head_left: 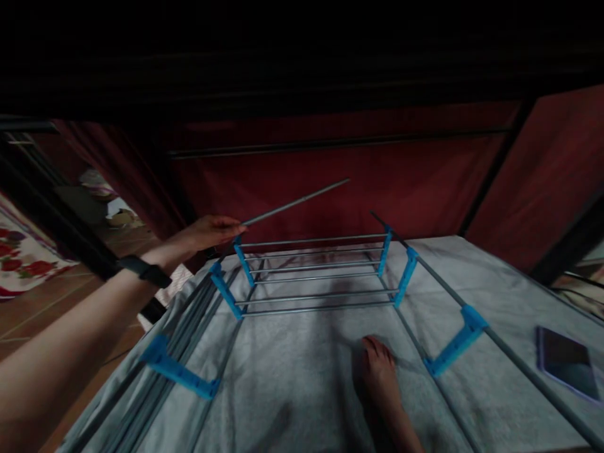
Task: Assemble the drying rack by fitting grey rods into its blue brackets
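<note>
My left hand [214, 231], with a dark band at its wrist, pinches one end of a thin grey metal rod [297, 201]. The rod slants up to the right, its far end free in the air. Below it stands a rack frame of grey tubes joined by blue plastic brackets [394, 277], with several crossbars [316, 309] spanning its far part. Nearer me, another blue bracket [182, 374] sits on the left side and one [455, 343] on the right. My right hand [379, 365] rests on the grey cloth inside the frame, fingers loosely extended, holding nothing.
Several loose grey rods [174, 352] lie bundled along the left side. A phone [567, 363] lies on the grey cloth [302, 377] at right. Behind the frame rises a red panel [358, 170] with dark wooden edges. Tiled floor [42, 321] shows at left.
</note>
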The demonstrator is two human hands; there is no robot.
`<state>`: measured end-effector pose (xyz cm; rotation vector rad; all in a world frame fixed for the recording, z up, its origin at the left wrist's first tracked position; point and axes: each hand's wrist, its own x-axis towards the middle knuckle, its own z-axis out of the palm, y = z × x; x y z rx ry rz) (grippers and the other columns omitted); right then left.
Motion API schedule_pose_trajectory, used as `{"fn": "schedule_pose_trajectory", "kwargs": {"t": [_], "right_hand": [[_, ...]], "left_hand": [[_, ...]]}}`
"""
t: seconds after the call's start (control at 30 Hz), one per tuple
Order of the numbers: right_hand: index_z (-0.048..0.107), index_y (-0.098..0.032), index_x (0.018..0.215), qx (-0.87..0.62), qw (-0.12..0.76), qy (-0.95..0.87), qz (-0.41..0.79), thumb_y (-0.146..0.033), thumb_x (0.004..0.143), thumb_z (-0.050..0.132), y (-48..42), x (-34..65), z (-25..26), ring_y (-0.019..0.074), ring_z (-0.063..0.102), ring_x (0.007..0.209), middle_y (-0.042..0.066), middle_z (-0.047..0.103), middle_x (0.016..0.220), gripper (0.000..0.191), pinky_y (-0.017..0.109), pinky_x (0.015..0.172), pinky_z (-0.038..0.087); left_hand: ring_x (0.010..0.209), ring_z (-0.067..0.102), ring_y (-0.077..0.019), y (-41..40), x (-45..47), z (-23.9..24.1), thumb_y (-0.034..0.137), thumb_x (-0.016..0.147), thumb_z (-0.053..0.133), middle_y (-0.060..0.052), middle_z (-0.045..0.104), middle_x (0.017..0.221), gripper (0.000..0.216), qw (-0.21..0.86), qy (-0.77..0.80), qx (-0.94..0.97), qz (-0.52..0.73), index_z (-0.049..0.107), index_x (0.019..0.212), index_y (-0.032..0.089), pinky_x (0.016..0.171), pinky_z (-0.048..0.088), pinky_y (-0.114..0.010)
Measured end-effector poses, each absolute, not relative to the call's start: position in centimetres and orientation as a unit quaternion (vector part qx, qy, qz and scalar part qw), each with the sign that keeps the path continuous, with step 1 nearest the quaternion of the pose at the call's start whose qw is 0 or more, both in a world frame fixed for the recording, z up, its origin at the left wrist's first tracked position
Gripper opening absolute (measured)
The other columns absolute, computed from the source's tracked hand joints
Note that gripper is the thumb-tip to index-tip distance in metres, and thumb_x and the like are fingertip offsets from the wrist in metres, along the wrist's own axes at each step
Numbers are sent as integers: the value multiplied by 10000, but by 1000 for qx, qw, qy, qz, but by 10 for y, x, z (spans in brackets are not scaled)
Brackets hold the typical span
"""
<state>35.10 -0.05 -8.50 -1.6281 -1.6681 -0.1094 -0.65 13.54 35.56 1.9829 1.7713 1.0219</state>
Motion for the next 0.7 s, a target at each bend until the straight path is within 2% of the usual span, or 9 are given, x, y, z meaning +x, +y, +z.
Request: {"fn": "schedule_pose_trajectory", "kwargs": {"t": [0.1, 0.17, 0.27, 0.33, 0.4, 0.53, 0.7], "right_hand": [[642, -240, 1264, -640, 397, -656, -44, -185, 985, 366, 1, 350, -86, 265, 640, 1200, 113, 704, 1260, 396, 488, 1032, 515], [641, -241, 1270, -638, 403, -654, -42, -170, 982, 382, 2, 349, -86, 267, 640, 1205, 109, 704, 1267, 394, 497, 1040, 517], [654, -249, 1253, -637, 419, -646, -35, -170, 985, 397, 2, 347, -88, 268, 643, 1197, 99, 710, 1255, 379, 515, 1059, 512], [668, -257, 1239, -641, 433, -633, -22, -187, 987, 415, 3, 345, -89, 275, 644, 1196, 97, 715, 1250, 364, 530, 1068, 509], [683, -268, 1226, -643, 455, -617, 5, -216, 986, 440, 3, 345, -89, 282, 646, 1197, 94, 718, 1256, 346, 541, 1075, 507], [716, -261, 1171, -629, 528, -558, 118, -341, 976, 495, 10, 352, -81, 269, 678, 1116, 91, 741, 1170, 305, 505, 1047, 537], [709, -236, 1066, -588, 647, -386, 293, -553, 874, 652, 28, 368, -57, 248, 681, 1062, 93, 739, 1107, 375, 461, 1017, 549]], "left_hand": [[671, 537, -119, 168, 24, 348, 461, 840, 702, 38, 609, 644, 317, 184, 598, 737, 257, 741, 898, 152, 643, 398, -204], [686, 586, -167, 175, 46, 334, 477, 775, 724, 11, 662, 686, 300, 157, 581, 755, 259, 736, 854, 188, 617, 409, -234], [765, 656, -236, 159, 68, 297, 550, 734, 700, -22, 747, 797, 354, 138, 566, 759, 290, 752, 877, 231, 642, 465, -284], [827, 685, -262, 136, 72, 266, 634, 747, 653, -24, 784, 869, 441, 183, 546, 760, 301, 769, 945, 258, 687, 520, -311], [826, 700, -277, 113, 70, 231, 698, 738, 629, -33, 792, 874, 507, 222, 551, 735, 326, 776, 929, 252, 716, 557, -342], [911, 744, -313, 76, 55, 162, 715, 762, 620, -34, 820, 962, 488, 272, 570, 701, 330, 795, 923, 290, 844, 605, -415], [997, 770, -322, 56, 35, 89, 588, 826, 570, -44, 826, 1057, 398, 278, 583, 714, 271, 799, 990, 305, 921, 609, -436]]}}
